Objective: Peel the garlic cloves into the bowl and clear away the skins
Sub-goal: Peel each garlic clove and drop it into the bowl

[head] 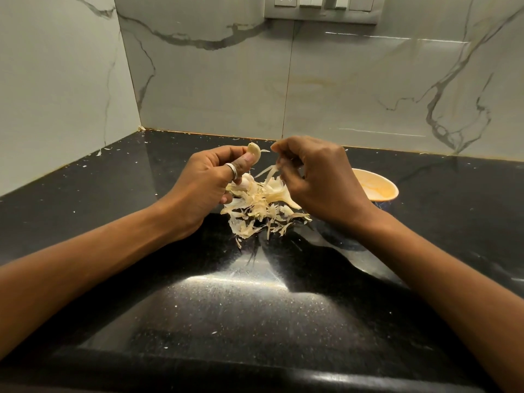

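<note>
Clove [254, 152], one, pinched in left hand [204, 182]; right hand [317, 177] pinches one skin [268, 173].

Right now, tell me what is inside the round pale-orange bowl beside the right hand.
The round pale-orange bowl shows only its bare inner wall on the uncovered side; no contents can be made out. The right hand covers its left part, hiding anything there.

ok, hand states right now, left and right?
Left hand: pinches a pale curved garlic clove.
Right hand: pinches a thin papery strip of garlic skin.
</note>
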A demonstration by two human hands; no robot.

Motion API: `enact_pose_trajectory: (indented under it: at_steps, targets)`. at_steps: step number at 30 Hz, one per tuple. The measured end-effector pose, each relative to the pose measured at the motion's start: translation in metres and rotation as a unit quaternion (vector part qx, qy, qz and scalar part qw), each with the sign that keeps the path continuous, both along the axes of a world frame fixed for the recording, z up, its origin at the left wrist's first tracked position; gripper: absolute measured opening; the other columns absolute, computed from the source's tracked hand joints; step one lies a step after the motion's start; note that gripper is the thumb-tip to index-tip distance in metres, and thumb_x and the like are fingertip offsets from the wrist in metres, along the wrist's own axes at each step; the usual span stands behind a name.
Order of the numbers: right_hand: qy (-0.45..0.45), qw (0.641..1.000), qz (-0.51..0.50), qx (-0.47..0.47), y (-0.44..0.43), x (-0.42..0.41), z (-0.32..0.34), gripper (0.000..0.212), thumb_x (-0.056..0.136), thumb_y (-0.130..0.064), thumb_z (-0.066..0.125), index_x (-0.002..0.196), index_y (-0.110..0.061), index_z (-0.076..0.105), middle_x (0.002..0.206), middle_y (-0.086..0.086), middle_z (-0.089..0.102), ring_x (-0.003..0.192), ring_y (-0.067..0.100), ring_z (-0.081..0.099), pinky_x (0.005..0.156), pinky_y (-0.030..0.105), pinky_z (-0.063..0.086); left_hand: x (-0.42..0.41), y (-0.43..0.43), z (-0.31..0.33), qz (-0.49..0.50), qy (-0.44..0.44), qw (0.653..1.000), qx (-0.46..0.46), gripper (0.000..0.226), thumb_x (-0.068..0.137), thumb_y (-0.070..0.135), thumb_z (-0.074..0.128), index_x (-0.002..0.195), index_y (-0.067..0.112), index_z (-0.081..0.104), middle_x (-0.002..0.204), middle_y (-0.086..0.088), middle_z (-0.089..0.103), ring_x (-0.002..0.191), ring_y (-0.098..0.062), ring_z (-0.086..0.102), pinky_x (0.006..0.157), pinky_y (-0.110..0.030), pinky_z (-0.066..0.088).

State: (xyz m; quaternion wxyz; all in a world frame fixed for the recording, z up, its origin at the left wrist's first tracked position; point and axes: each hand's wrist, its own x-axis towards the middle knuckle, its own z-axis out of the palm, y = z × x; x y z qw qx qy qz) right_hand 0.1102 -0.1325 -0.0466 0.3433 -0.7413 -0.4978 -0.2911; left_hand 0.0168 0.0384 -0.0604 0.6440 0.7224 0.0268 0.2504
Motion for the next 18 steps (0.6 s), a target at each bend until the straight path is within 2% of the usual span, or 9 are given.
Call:
enact_pose_trajectory:
  at_steps: [3, 6, 13, 18]
  targets:
    - [-0.004, 1.000, -0.001, -0.005, -0.0010, 0.0001, 0.0004, 0.018, 0.092, -0.003, 0.062, 0.102, -0.010, 0.075, 0.097, 0.002, 0.073, 0.083, 0.016, 0.066, 0.074, 0.037, 0.057, -0.0007, -0.0010, -0.0004, -0.001, -0.002, 1.000, 0.009, 0.021, 0.093, 0.031, 0.068, 0.107, 0.017, 0.075, 0.090, -0.001, 0.060, 0.069, -0.001, 0.049, 0.045, -0.017, 0.036]
    - [0.006, 1.000, -0.009, 0.001, -0.0017, 0.0000, 0.0004, 0.018, 0.092, -0.010, 0.059, 0.097, -0.012, 0.076, 0.094, 0.000, 0.072, 0.080, 0.017, 0.066, 0.071, 0.042, 0.057, -0.0012, -0.0021, -0.0001, -0.001, -0.001, 1.000, 0.010, 0.021, 0.093, 0.031, 0.068, 0.107, 0.017, 0.075, 0.089, -0.001, 0.059, 0.068, -0.001, 0.048, 0.044, -0.017, 0.035]
    - [0.007, 1.000, 0.012, 0.002, 0.0003, -0.0011, -0.0015, 0.020, 0.095, -0.020, 0.061, 0.106, -0.008, 0.073, 0.093, 0.005, 0.074, 0.081, 0.020, 0.068, 0.073, 0.043, 0.059, -0.0016, -0.0022, -0.0001, -0.001, 0.002, 1.000, 0.009, 0.020, 0.092, 0.032, 0.068, 0.105, 0.018, 0.076, 0.085, 0.003, 0.060, 0.068, -0.001, 0.049, 0.045, -0.017, 0.036]
    - [0.002, 0.999, 0.042, 0.011, -0.0005, -0.0040, 0.0017, 0.028, 0.092, -0.021, 0.072, 0.117, -0.006, 0.071, 0.100, 0.005, 0.073, 0.086, 0.016, 0.070, 0.075, 0.035, 0.062, -0.0021, -0.0024, 0.0000, -0.001, 0.002, 1.000, 0.011, 0.019, 0.092, 0.031, 0.069, 0.104, 0.018, 0.076, 0.086, -0.001, 0.062, 0.072, -0.007, 0.049, 0.044, -0.017, 0.036]
